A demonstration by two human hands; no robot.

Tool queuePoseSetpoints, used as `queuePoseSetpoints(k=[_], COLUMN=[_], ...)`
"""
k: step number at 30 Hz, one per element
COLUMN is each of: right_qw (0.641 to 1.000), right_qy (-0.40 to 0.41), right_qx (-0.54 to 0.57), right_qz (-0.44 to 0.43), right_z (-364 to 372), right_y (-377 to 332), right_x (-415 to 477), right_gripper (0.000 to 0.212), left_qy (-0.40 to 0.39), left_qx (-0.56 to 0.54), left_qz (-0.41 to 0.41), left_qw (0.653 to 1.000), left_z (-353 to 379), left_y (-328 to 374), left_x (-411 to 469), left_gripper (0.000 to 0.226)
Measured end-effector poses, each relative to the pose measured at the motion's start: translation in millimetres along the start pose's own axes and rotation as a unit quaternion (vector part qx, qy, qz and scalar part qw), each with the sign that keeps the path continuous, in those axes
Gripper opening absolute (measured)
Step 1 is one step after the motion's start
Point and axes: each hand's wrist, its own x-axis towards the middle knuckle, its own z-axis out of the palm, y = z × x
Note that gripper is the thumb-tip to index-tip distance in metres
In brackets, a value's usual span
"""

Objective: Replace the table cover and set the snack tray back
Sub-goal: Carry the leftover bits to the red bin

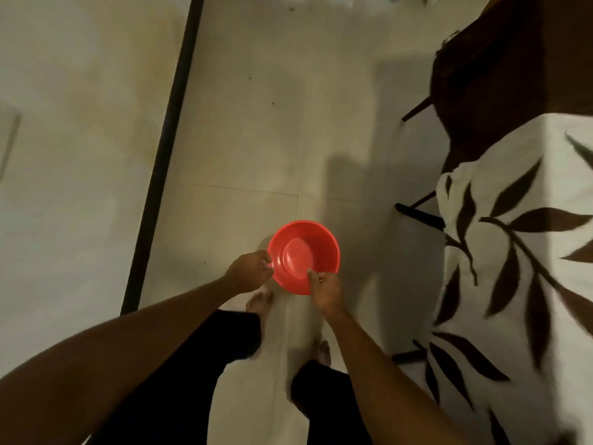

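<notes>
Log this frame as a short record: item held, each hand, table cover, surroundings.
item held: red bowl, nothing visible inside, over the tiled floor
left hand: grips the bowl's left rim
right hand: pinches the bowl's near rim
table cover: white with brown leaves, draped at right, hanging down
behind it: dark chair

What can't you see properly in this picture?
Head view:
- Leafy cover: blurred, cut off by the right edge, so the tabletop is out of view.
- Dark chair: in shadow, cut off by the top edge.
- Red bowl: its near rim is hidden by the left hand and right hand gripping it; on the floor or lifted, cannot tell.
</notes>
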Motion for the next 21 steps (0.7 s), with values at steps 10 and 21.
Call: queuePoseSetpoints(k=[10,21], right_qw=[0.988,0.964], right_qy=[0.003,0.213], right_qx=[-0.108,-0.128], right_qz=[-0.115,-0.088], right_z=[64.7,30.0], right_y=[44.1,57.7], right_x=[155.2,133.2], right_gripper=[0.04,0.042], left_qy=[0.023,0.05], left_qx=[-0.061,-0.108], left_qz=[-0.028,-0.043], left_qw=[0.997,0.992], left_z=[64.5,80.3], left_y=[-60.3,-62.9], left_x=[135.5,123.2], left_gripper=[0.117,0.076])
